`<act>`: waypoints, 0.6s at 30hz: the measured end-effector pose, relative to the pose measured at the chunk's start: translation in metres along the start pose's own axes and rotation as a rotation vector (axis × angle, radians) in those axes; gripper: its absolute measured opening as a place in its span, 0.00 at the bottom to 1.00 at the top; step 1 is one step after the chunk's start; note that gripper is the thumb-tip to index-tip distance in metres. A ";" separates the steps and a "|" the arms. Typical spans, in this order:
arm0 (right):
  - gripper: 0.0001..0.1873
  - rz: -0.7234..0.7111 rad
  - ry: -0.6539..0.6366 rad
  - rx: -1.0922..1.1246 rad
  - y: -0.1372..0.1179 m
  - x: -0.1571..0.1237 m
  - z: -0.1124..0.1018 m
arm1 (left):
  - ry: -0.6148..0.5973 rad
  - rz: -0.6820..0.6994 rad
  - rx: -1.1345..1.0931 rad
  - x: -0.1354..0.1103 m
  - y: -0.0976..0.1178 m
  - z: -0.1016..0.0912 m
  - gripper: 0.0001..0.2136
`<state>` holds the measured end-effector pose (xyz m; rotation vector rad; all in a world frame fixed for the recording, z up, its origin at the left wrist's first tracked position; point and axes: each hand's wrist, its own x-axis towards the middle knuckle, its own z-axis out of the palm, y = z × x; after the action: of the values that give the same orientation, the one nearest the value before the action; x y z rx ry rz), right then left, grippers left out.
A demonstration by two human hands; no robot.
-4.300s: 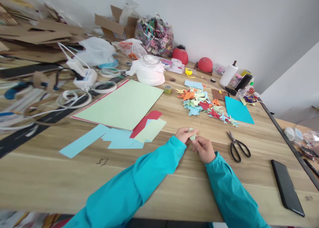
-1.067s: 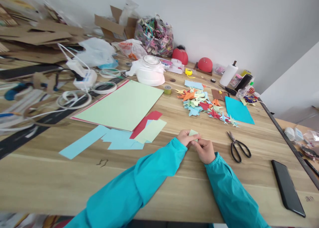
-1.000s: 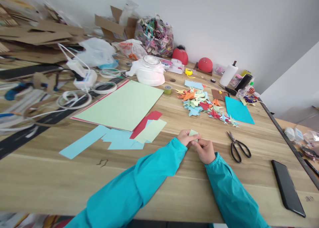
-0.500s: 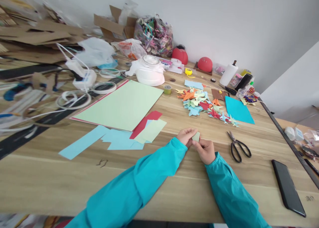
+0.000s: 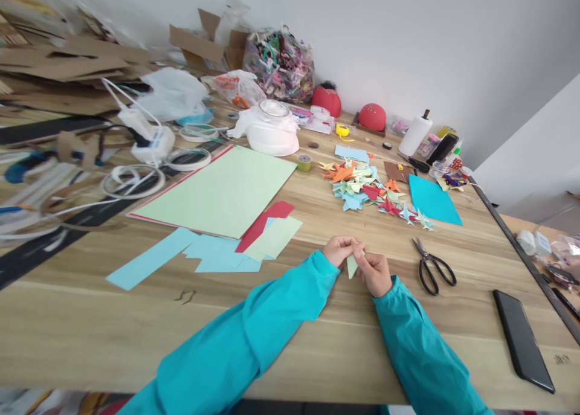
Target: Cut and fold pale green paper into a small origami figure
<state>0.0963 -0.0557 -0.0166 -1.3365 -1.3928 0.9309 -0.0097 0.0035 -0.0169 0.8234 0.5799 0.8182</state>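
A small folded piece of pale green paper [image 5: 352,265] hangs between my two hands just above the wooden table [image 5: 290,330]. My left hand [image 5: 339,249] pinches its upper edge. My right hand [image 5: 375,272] is closed on its right side. Both arms wear teal sleeves. A pile of folded paper shapes [image 5: 369,189] in several colours lies beyond my hands.
Black scissors [image 5: 432,266] lie to the right of my hands, and a dark phone [image 5: 522,341] lies nearer the right edge. A large green sheet [image 5: 222,191], blue paper strips [image 5: 181,252] and a teal sheet [image 5: 432,200] lie around. Cardboard, tape rolls and bags crowd the back left.
The green paper has turned from lying flat by my fingers to hanging with its point down. Both hands have shifted only slightly.
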 end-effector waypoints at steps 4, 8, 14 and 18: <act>0.28 0.017 -0.010 0.011 -0.001 0.000 0.000 | -0.008 -0.004 0.005 0.001 0.000 -0.001 0.16; 0.29 0.108 -0.015 0.067 -0.004 -0.001 0.000 | -0.022 -0.026 -0.003 0.003 -0.001 -0.002 0.16; 0.29 0.190 0.091 0.176 -0.005 0.002 0.000 | -0.053 -0.043 -0.099 0.000 0.000 0.003 0.15; 0.27 0.184 0.219 0.255 -0.002 0.004 0.000 | -0.086 -0.008 -0.114 0.003 -0.005 0.004 0.15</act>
<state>0.0963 -0.0516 -0.0141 -1.3415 -0.9627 1.0130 -0.0033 0.0018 -0.0196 0.7471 0.4565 0.7972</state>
